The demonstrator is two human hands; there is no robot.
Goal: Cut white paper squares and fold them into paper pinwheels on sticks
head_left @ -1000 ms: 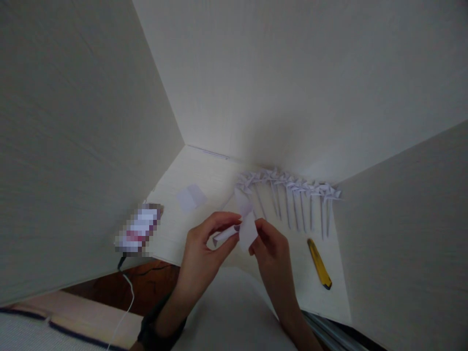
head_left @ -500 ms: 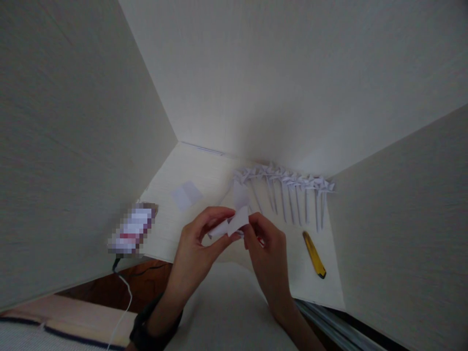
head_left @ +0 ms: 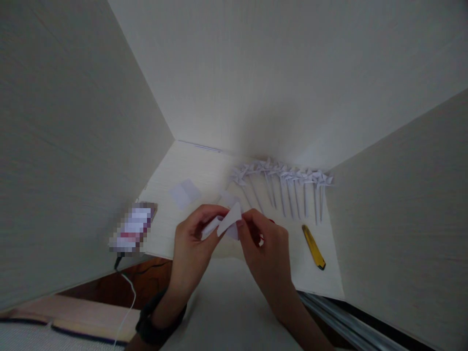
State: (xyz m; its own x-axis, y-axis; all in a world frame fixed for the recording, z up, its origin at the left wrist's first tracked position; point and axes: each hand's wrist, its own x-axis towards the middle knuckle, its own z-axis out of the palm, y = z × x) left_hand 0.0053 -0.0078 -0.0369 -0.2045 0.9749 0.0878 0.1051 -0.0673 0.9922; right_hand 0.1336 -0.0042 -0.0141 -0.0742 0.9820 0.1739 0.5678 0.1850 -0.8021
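My left hand [head_left: 192, 241] and my right hand [head_left: 265, 251] meet above the near edge of a white desk [head_left: 190, 163], both pinching one small piece of white paper [head_left: 227, 222] that is partly folded into a pointed flap. The thumb and fingers of each hand close on the paper from opposite sides. A dark band sits on my left wrist. Behind the hands, several white paper pinwheels [head_left: 283, 183] on thin stems lie in a row at the back of the desk.
A yellow utility knife [head_left: 313, 246] lies to the right of my hands. A small white paper square [head_left: 185, 193] lies at left, and a blurred phone [head_left: 132, 229] with a cable sits at the desk's left edge. White panels wall the desk on three sides.
The paper has been folded down from a taller sheet into a pointed flap. Both hands shifted slightly left and closer together while the view tilted a little.
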